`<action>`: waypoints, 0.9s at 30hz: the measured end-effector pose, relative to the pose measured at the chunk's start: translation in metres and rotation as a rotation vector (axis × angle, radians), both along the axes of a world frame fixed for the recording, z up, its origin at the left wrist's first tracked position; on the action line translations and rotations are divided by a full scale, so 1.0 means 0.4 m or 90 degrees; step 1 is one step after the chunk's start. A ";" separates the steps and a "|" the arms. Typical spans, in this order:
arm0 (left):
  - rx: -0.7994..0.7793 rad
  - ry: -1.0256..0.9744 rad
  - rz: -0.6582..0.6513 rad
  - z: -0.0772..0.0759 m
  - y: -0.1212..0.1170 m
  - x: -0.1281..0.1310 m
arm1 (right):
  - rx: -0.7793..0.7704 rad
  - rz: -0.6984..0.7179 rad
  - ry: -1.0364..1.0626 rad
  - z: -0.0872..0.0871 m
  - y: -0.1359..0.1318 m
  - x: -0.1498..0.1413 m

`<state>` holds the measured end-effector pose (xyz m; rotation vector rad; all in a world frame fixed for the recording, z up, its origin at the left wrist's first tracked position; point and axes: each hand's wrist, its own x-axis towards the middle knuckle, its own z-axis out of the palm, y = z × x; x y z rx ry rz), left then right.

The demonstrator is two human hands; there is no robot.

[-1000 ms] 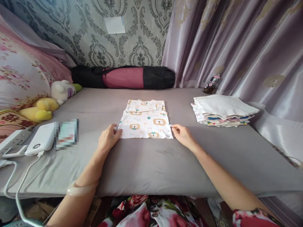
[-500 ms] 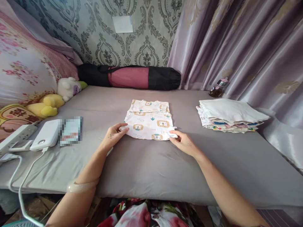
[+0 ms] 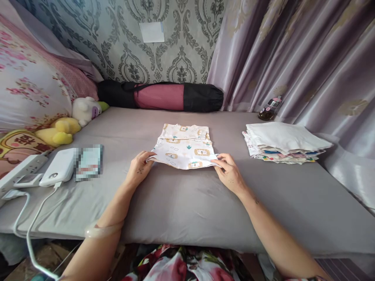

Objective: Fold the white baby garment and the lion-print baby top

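A small white baby shirt (image 3: 186,146) with a lion print lies in the middle of the grey bed sheet (image 3: 187,203). Its far part, with the sleeve, is folded inward over the body. My left hand (image 3: 141,166) pinches the near left corner of the hem. At the near right corner, my right hand (image 3: 230,171) grips the hem between thumb and fingers. Between both hands the near edge is lifted slightly off the sheet and sags in the middle.
A stack of folded clothes (image 3: 287,142) sits to the right, with a bottle (image 3: 270,108) behind it. Along the wall lies a long black and pink bag (image 3: 159,96). Plush toys (image 3: 63,130), a power strip (image 3: 22,171) and a white power bank (image 3: 58,167) with a cable are at left.
Both hands have tightened their hold on the hem corners and raised the near edge a little off the sheet. The fold at the far end stays as it was.
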<state>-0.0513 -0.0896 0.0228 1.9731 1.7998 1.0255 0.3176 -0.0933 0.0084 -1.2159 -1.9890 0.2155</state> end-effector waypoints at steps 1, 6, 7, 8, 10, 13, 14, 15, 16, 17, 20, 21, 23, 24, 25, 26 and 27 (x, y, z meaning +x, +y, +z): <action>0.027 0.013 -0.006 0.000 0.000 -0.003 | 0.018 0.009 -0.009 0.000 0.001 0.003; 0.096 0.048 -0.024 0.013 -0.005 -0.005 | 0.011 0.089 -0.030 0.012 0.005 0.011; 0.081 0.047 -0.033 0.019 -0.007 -0.004 | -0.003 0.091 -0.029 0.017 0.003 0.012; 0.058 0.044 -0.043 0.026 -0.010 -0.002 | -0.018 0.088 -0.026 0.023 0.001 0.013; -0.004 0.020 -0.062 0.044 -0.017 0.003 | -0.047 0.076 -0.016 0.035 -0.006 0.014; -0.099 -0.055 -0.078 0.067 -0.028 0.008 | -0.086 0.066 0.005 0.053 -0.021 0.017; -0.125 -0.082 -0.078 0.071 -0.032 0.009 | -0.104 0.066 0.012 0.059 -0.026 0.018; -0.146 -0.107 -0.075 0.073 -0.036 0.008 | -0.127 0.067 0.018 0.065 -0.031 0.019; -0.161 -0.130 -0.074 0.074 -0.039 0.007 | -0.155 0.072 0.025 0.071 -0.037 0.020; -0.171 -0.155 -0.076 0.073 -0.042 0.005 | -0.182 0.081 0.033 0.078 -0.042 0.022; -0.171 -0.228 -0.098 0.064 -0.044 -0.001 | -0.246 0.121 0.068 0.096 -0.054 0.023; -0.168 -0.247 -0.106 0.061 -0.044 -0.001 | -0.261 0.129 0.081 0.100 -0.055 0.023; -0.160 -0.277 -0.104 0.056 -0.039 0.002 | -0.286 0.119 0.101 0.102 -0.053 0.023; -0.152 -0.292 -0.094 0.054 -0.035 0.005 | -0.295 0.107 0.107 0.100 -0.048 0.022; -0.142 -0.308 -0.079 0.052 -0.030 0.008 | -0.297 0.091 0.112 0.097 -0.041 0.022; -0.130 -0.324 -0.063 0.050 -0.023 0.012 | -0.296 0.071 0.115 0.092 -0.030 0.023; -0.119 -0.337 -0.048 0.048 -0.015 0.016 | -0.295 0.051 0.117 0.085 -0.017 0.023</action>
